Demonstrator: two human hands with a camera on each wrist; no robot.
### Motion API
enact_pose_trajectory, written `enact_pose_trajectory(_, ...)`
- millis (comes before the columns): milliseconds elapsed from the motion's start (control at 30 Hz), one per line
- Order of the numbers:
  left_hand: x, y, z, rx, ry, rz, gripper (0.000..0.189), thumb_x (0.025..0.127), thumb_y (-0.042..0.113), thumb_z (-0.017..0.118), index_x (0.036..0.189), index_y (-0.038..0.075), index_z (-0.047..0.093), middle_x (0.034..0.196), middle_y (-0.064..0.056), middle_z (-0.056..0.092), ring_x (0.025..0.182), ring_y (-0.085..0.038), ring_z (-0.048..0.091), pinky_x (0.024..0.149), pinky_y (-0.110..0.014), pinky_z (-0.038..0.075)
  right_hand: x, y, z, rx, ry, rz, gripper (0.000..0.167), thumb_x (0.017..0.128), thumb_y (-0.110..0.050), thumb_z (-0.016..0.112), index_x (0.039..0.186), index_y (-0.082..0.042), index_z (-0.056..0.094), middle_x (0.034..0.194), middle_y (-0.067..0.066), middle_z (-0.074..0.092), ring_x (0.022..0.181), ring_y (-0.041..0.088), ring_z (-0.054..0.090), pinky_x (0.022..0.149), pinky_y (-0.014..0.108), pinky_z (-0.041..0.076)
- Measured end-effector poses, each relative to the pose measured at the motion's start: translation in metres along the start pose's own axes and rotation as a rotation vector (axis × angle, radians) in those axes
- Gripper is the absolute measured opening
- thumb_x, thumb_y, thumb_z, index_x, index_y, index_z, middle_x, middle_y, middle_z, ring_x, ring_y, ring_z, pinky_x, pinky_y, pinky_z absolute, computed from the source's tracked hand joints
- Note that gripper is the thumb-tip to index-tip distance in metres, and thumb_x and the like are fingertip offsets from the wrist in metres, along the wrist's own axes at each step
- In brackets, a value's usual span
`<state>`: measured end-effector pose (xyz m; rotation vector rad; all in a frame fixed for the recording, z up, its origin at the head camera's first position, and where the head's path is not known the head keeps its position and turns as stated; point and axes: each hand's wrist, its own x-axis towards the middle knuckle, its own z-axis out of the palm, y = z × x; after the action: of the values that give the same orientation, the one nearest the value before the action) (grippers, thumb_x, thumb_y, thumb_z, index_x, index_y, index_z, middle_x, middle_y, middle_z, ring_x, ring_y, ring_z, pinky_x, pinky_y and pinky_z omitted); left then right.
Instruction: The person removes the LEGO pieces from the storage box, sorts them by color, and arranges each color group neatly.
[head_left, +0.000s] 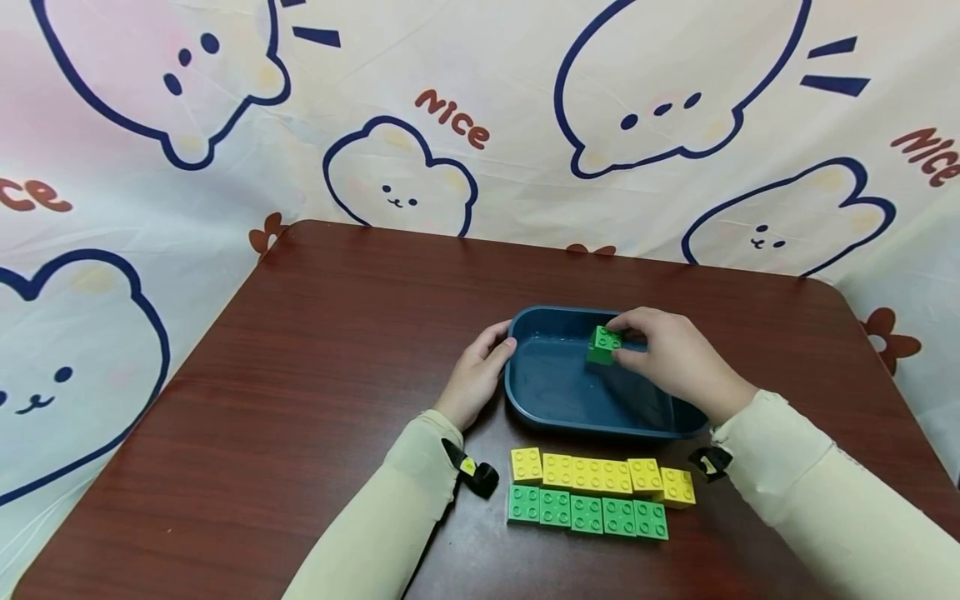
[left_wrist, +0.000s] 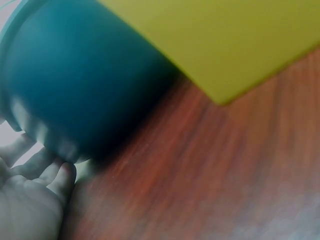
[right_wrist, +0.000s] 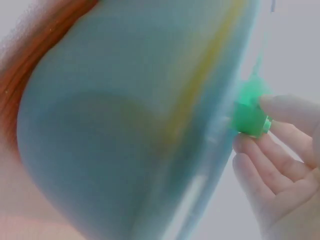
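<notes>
My left hand (head_left: pixel 476 375) grips the left rim of a dark blue tray (head_left: pixel 551 383), thumb near the top edge. In the left wrist view, its fingers (left_wrist: pixel 37 167) are against the tray's outer wall (left_wrist: pixel 75 75). Over the inside of the tray, my right hand (head_left: pixel 675 358) pinches a green toy building brick (head_left: pixel 604 344) between thumb and fingers. That brick (right_wrist: pixel 250 110) is blurred in the right wrist view; whether it touches the tray's floor I cannot tell.
In front of the tray lies a row of several yellow bricks (head_left: pixel 600 476), and nearer still a row of several green bricks (head_left: pixel 587 514). The brown wooden table (head_left: pixel 300 375) ends at a printed cloth (head_left: pixel 517 192) at the back.
</notes>
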<state>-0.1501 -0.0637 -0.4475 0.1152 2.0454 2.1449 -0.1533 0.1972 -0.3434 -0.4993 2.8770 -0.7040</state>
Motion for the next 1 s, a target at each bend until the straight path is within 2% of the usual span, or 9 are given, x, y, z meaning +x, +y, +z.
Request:
enact_pose_trajectory(400, -0.001, 0.001, -0.001, 0.012, 0.001, 0.016, 0.041, 0.108, 0.030, 0.049, 0.148, 0.019, 0.050, 0.149, 0.001, 0.050, 0.138, -0.016, 0.044, 0.113, -0.041, 0.038, -0.038, -0.005, -0.013, 0.025, 0.081, -0.047, 0.033, 0.091, -0.009, 0.075, 0.123, -0.008, 0.069, 0.120, 0.008, 0.066, 0.103, 0.029, 0.064, 0.085, 0.051, 0.057)
enact_pose_trajectory(633, -0.001, 0.000, -0.001, 0.029, 0.011, 0.016, 0.041, 0.108, 0.033, 0.049, 0.147, 0.021, 0.052, 0.149, 0.003, 0.050, 0.141, -0.014, 0.040, 0.116, -0.042, 0.033, -0.062, -0.017, -0.013, 0.036, 0.151, -0.124, 0.035, 0.086, -0.008, 0.080, 0.120, -0.014, 0.071, 0.119, 0.002, 0.067, 0.102, 0.024, 0.066, 0.081, 0.046, 0.059)
enact_pose_trajectory(767, -0.001, 0.000, 0.000, 0.017, 0.013, 0.018, 0.040, 0.108, 0.031, 0.050, 0.146, 0.020, 0.052, 0.149, 0.002, 0.051, 0.140, -0.015, 0.041, 0.116, -0.041, 0.033, -0.080, -0.020, -0.013, 0.013, 0.207, -0.171, 0.038, 0.083, -0.010, 0.083, 0.119, -0.018, 0.071, 0.118, -0.002, 0.067, 0.100, 0.019, 0.066, 0.078, 0.036, 0.059)
enact_pose_trajectory(833, -0.002, 0.001, 0.001, 0.019, 0.013, 0.017, 0.040, 0.108, 0.031, 0.050, 0.146, 0.020, 0.052, 0.148, 0.002, 0.051, 0.140, -0.014, 0.041, 0.116, -0.041, 0.033, -0.091, -0.020, -0.012, 0.016, 0.232, -0.194, 0.040, 0.082, -0.009, 0.084, 0.118, -0.019, 0.072, 0.117, -0.003, 0.067, 0.090, 0.013, 0.065, 0.070, 0.028, 0.058)
enact_pose_trajectory(900, -0.002, 0.002, 0.001, 0.022, 0.011, 0.017, 0.040, 0.108, 0.031, 0.049, 0.147, 0.021, 0.052, 0.149, 0.003, 0.051, 0.140, -0.014, 0.041, 0.116, -0.042, 0.033, -0.101, -0.019, -0.010, 0.026, 0.253, -0.216, 0.042, 0.079, -0.008, 0.086, 0.118, -0.020, 0.072, 0.116, -0.003, 0.067, 0.087, 0.008, 0.063, 0.064, 0.021, 0.055)
enact_pose_trajectory(1000, -0.002, 0.002, 0.000, 0.030, 0.007, 0.015, 0.041, 0.108, 0.033, 0.049, 0.147, 0.023, 0.051, 0.149, 0.004, 0.050, 0.140, -0.014, 0.041, 0.116, -0.042, 0.033, -0.115, -0.017, -0.006, 0.050, 0.277, -0.235, 0.047, 0.075, -0.003, 0.087, 0.116, -0.021, 0.072, 0.115, -0.006, 0.067, 0.087, 0.003, 0.061, 0.062, 0.014, 0.051)
